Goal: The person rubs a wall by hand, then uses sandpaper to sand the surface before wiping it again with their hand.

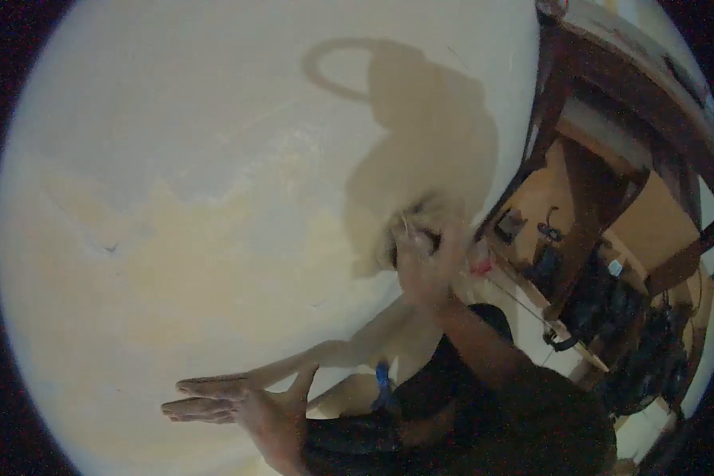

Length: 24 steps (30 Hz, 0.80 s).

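Note:
A pale wall (174, 262) with yellowish and whitish patches fills most of the head view. My left hand (254, 408) is at the lower left, fingers stretched out to the left and thumb raised apart. It is close to the wall; whether it touches cannot be told. Higher up, my right hand (424, 262) is in front of the wall, smeared by motion. Dark patches show around its fingers, but I cannot make out whether it holds anything. Between my arms hangs a narrow blue strip (383, 385).
A large shadow (428, 111) with a loop falls on the wall. At the right stand dark wooden furniture (603, 174) and brown cardboard-like panels (662, 226). Dark bundled items (642, 357) lie below, near a black curved object (562, 342). A small red item (481, 266) is beside my right hand.

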Available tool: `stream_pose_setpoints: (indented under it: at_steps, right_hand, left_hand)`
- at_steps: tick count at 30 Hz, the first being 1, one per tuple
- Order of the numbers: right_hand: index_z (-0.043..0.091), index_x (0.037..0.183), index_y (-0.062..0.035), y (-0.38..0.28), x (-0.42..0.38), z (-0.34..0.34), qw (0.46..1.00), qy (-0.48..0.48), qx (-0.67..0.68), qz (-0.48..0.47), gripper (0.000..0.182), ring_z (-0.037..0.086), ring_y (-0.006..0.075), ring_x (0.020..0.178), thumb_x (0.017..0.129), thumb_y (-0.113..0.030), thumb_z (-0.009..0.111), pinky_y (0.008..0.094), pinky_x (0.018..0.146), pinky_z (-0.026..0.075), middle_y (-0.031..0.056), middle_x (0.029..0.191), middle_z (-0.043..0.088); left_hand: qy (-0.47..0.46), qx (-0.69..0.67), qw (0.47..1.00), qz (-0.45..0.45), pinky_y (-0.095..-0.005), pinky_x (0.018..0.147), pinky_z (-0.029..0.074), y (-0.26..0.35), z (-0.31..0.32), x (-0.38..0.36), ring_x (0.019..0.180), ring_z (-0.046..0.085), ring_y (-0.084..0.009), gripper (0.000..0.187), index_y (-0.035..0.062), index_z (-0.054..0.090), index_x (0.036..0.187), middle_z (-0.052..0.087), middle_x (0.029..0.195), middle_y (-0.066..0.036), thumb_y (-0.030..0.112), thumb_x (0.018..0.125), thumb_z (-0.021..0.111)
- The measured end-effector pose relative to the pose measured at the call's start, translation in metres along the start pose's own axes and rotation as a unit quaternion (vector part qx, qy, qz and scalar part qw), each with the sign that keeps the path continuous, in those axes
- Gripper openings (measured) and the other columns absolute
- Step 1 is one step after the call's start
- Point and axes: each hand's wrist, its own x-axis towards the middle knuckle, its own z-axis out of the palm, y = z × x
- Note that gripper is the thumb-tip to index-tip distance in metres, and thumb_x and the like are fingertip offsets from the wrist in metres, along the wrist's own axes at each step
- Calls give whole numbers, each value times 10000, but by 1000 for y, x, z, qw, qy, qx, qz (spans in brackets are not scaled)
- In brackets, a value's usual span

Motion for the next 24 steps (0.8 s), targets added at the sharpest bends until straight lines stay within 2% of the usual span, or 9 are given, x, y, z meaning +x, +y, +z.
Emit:
stream_pose_setpoints:
  at_steps: [2, 4, 9, 11, 13, 14, 17, 19, 24]
  right_hand:
    - [624, 948, -63, -35, 51, 17, 995, 5, -76, -70, 182, 589, 240, 880, 851, -37, 776, 454, 840, 502, 115, 896, 588]
    - [630, 922, -92, -28, 54, 20, 987, 22, -89, -129, 152, 582, 269, 801, 860, -112, 766, 449, 787, 461, 99, 858, 607]
    - [644, 894, -93, -8, 11, -7, 991, 31, -95, -94, 153, 578, 277, 792, 851, -143, 782, 465, 854, 427, 91, 832, 613]
    - [626, 913, -64, -14, 34, 1, 985, 21, -88, -147, 186, 582, 250, 824, 834, -56, 794, 466, 998, 426, 96, 864, 605]
    - [642, 894, -83, -22, 52, 14, 984, 34, -90, -149, 175, 570, 287, 803, 843, -151, 794, 468, 837, 418, 89, 816, 586]
    - [649, 885, -92, -24, 54, 14, 983, 38, -90, -154, 184, 563, 306, 793, 848, -199, 795, 469, 756, 414, 86, 792, 576]
    - [651, 887, -94, -3, 2, -13, 991, 35, -109, -67, 183, 571, 308, 787, 841, -192, 798, 467, 760, 408, 81, 796, 586]
    - [655, 874, -95, 17, 18, -2, 986, 45, -89, -135, 169, 568, 306, 777, 835, -175, 799, 465, 756, 408, 80, 801, 591]
    - [660, 901, -93, -23, 55, 8, 988, 41, -81, -124, 153, 575, 295, 776, 830, -130, 791, 454, 753, 412, 82, 814, 605]
  left_hand:
    - [-8, 48, 999, -7, -792, 1099, -55, 2, -9, 6, 1371, -250, -707, 1818, -207, -232, 1452, -301, 1341, -623, 653, 402, 977]
    - [-6, 68, 998, -11, -791, 1102, -51, 5, -11, 11, 1368, -249, -710, 1824, -210, -228, 1452, -296, 1345, -623, 652, 390, 979]
    - [32, 63, 997, -1, -784, 1112, -42, 4, 5, -9, 1368, -263, -704, 1845, -220, -216, 1450, -290, 1356, -620, 641, 353, 991]
    - [64, 41, 995, 58, -609, 965, 323, -9, 13, -12, 1132, 341, -577, 1138, -175, 342, 1183, 342, 1155, -464, 498, 525, 981]
    - [6, 20, 998, 63, -518, 906, 504, -13, -1, -9, 1035, 647, -501, 840, -158, 613, 1083, 662, 1077, -383, 429, 605, 978]
    - [-68, 7, 997, 38, -515, 920, 502, 2, -24, -11, 1056, 650, -489, 872, -162, 604, 1117, 665, 1101, -381, 431, 600, 980]
    - [-219, -76, 966, -113, -537, 1051, 427, 6, -10, -9, 1291, 502, -492, 1182, -164, 399, 1372, 506, 1360, -402, 466, 564, 987]
    - [-216, -78, 962, -147, -587, 1112, 320, 7, -6, 9, 1395, 310, -532, 1411, -172, 214, 1478, 304, 1457, -447, 508, 515, 990]
    - [4, 55, 998, -18, -776, 1123, -35, 6, -2, -6, 1375, -266, -694, 1848, -219, -218, 1451, -303, 1355, -615, 636, 348, 993]
